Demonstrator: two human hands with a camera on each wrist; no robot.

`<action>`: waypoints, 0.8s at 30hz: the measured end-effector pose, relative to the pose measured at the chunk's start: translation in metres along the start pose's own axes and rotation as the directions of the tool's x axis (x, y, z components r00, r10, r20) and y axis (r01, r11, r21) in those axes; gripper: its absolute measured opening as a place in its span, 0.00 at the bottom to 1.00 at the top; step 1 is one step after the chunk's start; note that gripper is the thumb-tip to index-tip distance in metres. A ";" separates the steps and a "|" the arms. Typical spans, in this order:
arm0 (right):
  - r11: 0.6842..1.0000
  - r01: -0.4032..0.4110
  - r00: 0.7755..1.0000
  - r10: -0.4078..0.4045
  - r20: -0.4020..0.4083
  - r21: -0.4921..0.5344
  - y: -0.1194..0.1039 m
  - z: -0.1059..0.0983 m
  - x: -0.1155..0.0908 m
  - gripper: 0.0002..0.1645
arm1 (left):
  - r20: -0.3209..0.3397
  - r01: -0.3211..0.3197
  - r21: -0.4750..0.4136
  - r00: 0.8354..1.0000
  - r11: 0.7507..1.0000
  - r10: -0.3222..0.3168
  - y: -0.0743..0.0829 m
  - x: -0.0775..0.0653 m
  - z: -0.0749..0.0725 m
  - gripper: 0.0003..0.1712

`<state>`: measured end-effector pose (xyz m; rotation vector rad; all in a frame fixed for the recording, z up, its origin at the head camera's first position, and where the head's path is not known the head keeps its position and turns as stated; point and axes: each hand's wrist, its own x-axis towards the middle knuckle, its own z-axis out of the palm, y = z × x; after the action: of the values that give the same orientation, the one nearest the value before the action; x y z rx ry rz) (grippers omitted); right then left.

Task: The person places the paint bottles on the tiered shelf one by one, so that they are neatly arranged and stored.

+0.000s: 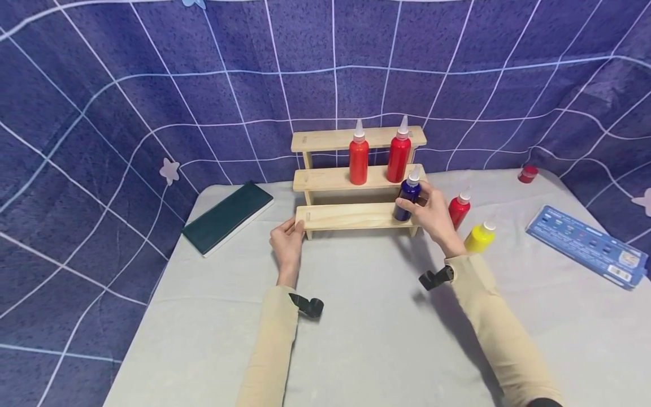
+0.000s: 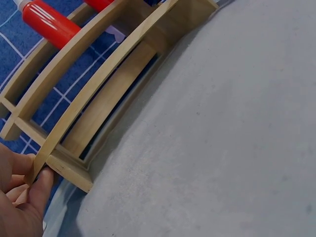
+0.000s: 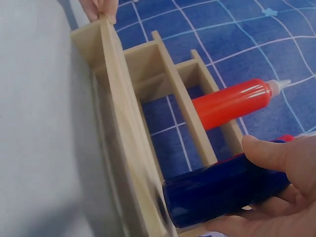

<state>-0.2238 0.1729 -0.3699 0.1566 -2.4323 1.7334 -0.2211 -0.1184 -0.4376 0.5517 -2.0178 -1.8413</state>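
A three-step wooden rack [image 1: 351,216] stands on the table. My left hand [image 1: 287,243] pinches the left end of its lowest step between thumb and fingers, as the left wrist view also shows. With thumb and fingers, my right hand [image 1: 432,212] grips a dark blue bottle [image 3: 217,190] with a white nozzle, held upright at the right end of that step. Whether its base touches the wood I cannot tell. Two red bottles, one left [image 1: 358,163] and one right [image 1: 399,160], stand on the middle step.
Right of the rack are another red bottle [image 1: 459,209] and a yellow bottle [image 1: 480,237], partly behind my right arm. Farther right lie a blue printed box [image 1: 587,247] and a small red-filled container [image 1: 528,174]. A dark green box [image 1: 229,217] lies at left. Blue patterned cloth [image 1: 244,96] hangs behind.
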 end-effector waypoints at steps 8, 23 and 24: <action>0.999 -0.014 1.000 0.013 0.011 0.030 0.002 0.007 0.003 0.26 | 0.006 -0.005 -0.017 1.000 1.000 0.005 -0.001 0.000 0.001 0.18; 0.998 -0.069 0.997 0.069 0.039 -0.014 0.001 0.007 0.004 0.30 | 0.011 -0.001 -0.015 1.000 1.000 0.002 -0.003 -0.001 0.001 0.18; 0.997 -0.074 0.996 0.075 0.045 -0.010 0.001 0.007 0.004 0.31 | 0.009 -0.001 -0.013 1.000 1.000 0.001 -0.003 0.000 0.000 0.19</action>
<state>-0.2287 0.1667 -0.3721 0.1066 -2.5078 1.7691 -0.2211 -0.1183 -0.4409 0.5389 -2.0104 -1.8582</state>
